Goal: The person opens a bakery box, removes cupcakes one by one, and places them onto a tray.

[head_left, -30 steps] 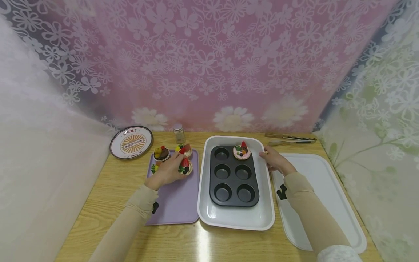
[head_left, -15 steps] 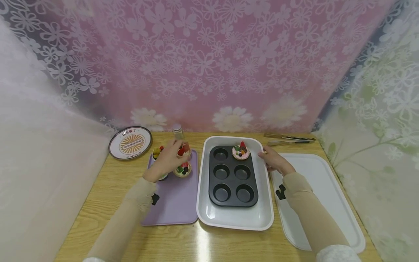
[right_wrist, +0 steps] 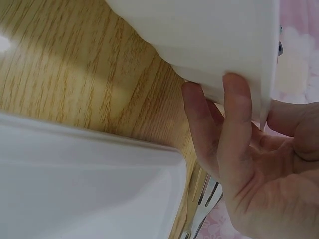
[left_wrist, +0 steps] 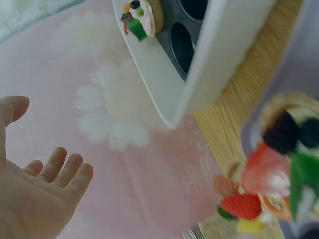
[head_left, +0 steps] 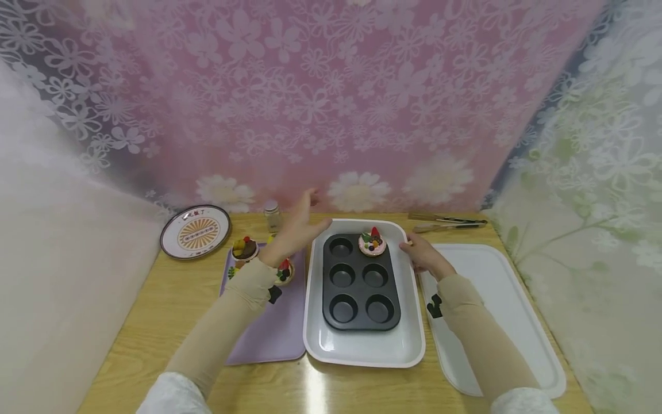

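My right hand (head_left: 423,254) pinches the right rim of a deep white rectangular tub (head_left: 362,349). In the right wrist view, its fingers (right_wrist: 237,107) press the tub's outer wall, with the thumb over the rim. Near the tub's far left corner, my left hand (head_left: 295,233) is held with nothing in it, thumb and fingers spread in the left wrist view. Inside the tub lies a black muffin pan (head_left: 359,283). A pink fruit tart (head_left: 372,244) fills its far right cup; the other cups hold nothing.
Several fruit tarts (head_left: 245,249) sit on a lilac tray (head_left: 274,339) left of the tub, partly hidden by my left arm. Around stand a patterned plate (head_left: 195,232), a small glass jar (head_left: 272,217), tongs (head_left: 450,222) and a white tray (head_left: 509,322).
My left hand has left the tarts on the lilac tray, moving right and away to the tub's far left corner. The right hand has kept its grip on the rim.
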A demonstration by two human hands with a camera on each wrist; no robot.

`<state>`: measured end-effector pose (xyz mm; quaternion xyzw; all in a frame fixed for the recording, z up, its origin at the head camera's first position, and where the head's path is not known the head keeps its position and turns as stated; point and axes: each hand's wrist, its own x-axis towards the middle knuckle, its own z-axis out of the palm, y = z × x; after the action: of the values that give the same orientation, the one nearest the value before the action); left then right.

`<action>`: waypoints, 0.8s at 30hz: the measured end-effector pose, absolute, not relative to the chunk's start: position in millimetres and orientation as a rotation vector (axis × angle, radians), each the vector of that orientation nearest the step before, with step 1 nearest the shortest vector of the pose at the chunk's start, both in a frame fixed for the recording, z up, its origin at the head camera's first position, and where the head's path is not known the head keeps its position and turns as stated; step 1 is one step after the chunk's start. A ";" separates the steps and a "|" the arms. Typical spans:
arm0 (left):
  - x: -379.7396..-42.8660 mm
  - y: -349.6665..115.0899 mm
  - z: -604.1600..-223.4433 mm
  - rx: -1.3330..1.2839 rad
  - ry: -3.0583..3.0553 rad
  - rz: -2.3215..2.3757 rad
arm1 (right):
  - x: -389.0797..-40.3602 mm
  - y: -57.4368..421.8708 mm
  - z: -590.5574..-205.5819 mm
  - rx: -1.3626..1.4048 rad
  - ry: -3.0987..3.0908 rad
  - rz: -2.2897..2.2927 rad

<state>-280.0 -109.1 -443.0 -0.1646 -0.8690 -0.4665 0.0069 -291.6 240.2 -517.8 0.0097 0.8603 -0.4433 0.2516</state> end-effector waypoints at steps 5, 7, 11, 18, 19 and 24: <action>-286.2 -88.4 -444.1 -0.553 -2.732 -1.470 | -290.9 238.8 -519.4 0.011 2.349 -1.195; -288.9 -80.5 -444.3 -0.554 -2.736 -1.504 | -290.5 238.3 -519.1 0.010 2.350 -1.192; -295.0 -65.4 -444.1 -0.578 -2.730 -1.591 | -290.7 237.8 -517.7 0.008 2.354 -1.183; -303.3 -40.8 -445.6 -0.613 -2.777 -1.578 | -292.4 238.5 -517.3 0.010 2.348 -1.199; -304.0 -37.6 -445.9 -0.613 -2.783 -1.577 | -292.5 238.6 -517.3 0.013 2.346 -1.201; -307.1 -23.4 -451.9 -0.612 -2.815 -1.575 | -292.3 237.7 -517.2 0.041 2.333 -1.198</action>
<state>-307.1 -23.4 -451.9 -0.1861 -0.8553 -0.4784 -0.0708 -292.3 237.7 -517.2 0.0151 0.8597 -0.4414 0.2564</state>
